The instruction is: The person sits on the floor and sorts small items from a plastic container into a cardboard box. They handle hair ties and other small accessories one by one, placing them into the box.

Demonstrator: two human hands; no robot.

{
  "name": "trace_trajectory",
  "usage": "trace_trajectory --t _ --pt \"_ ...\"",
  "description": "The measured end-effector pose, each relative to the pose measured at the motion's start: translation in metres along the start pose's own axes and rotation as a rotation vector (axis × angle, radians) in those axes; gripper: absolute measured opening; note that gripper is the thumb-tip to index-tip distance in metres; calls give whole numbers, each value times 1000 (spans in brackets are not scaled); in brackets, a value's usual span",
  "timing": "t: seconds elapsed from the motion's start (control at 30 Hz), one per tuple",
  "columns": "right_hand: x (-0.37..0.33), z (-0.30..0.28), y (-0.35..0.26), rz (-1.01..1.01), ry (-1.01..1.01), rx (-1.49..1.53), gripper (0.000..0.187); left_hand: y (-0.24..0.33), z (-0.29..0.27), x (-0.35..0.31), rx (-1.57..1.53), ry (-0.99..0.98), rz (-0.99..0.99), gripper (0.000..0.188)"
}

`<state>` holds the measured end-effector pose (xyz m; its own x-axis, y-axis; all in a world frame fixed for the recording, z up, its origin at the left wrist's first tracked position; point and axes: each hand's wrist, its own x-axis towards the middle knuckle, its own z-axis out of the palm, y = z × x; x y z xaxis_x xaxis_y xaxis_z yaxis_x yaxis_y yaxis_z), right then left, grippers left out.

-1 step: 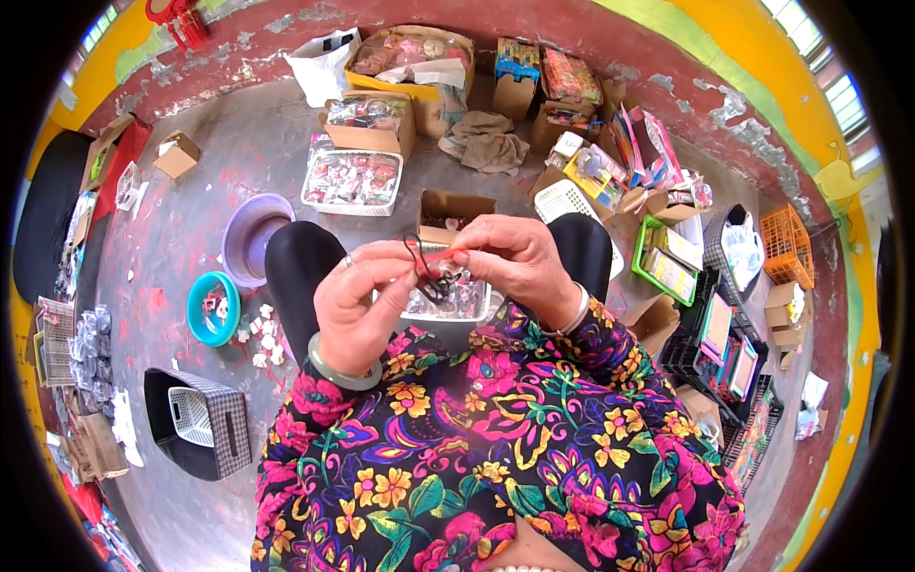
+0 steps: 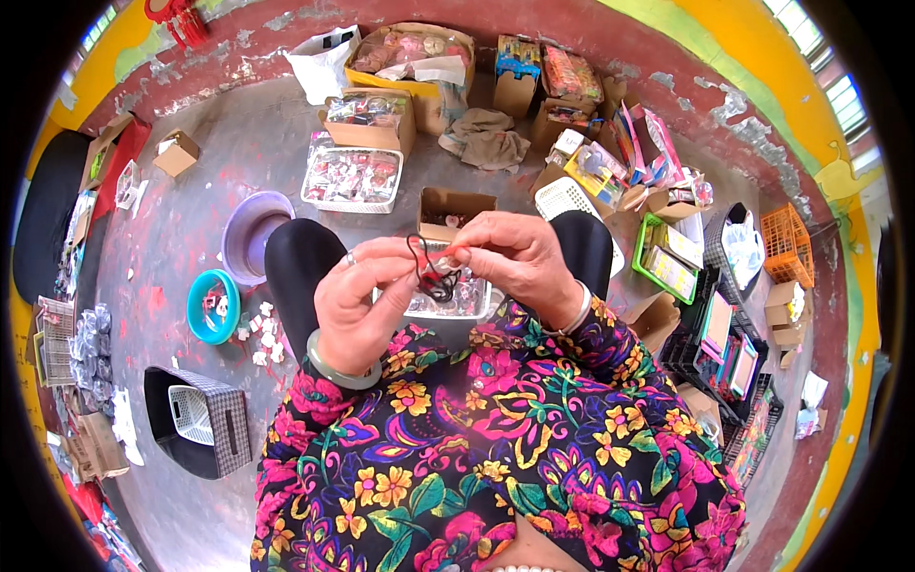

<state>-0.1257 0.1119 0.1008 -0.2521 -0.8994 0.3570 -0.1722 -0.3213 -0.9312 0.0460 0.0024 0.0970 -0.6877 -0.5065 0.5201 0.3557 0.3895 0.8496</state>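
Mid-frame: I see thin, looped black cord [image 2: 441,286] | narrow red strip [image 2: 441,255] | left hand [image 2: 355,297], right hand [image 2: 519,269]: fingertips pinching strip

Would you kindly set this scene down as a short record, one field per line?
Left hand: pinching a red piece with black cord loops
Right hand: pinching the same piece from the other side
Under the hands: white basket, filled
Beyond the hands: open cardboard box
Floor, left: purple basin; teal basin
Floor, right: green tray; orange crate
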Motion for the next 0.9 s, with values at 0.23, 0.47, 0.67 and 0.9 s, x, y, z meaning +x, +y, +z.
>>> trace_trajectory --t 0.23,0.47,0.67,0.9 --pt "3 -3 20 257 27 60 19 -41 -5 -2 -459 138 -504 10" --pt "-8 -6 26 -189 118 -511 35 -44 -4 2 -690 246 -706 10" --pt "-17 3 31 -516 -6 -831 25 -39 5 2 -672 198 -793 10" --pt "-8 2 25 -442 39 -845 27 -40 6 1 -667 108 -811 13"
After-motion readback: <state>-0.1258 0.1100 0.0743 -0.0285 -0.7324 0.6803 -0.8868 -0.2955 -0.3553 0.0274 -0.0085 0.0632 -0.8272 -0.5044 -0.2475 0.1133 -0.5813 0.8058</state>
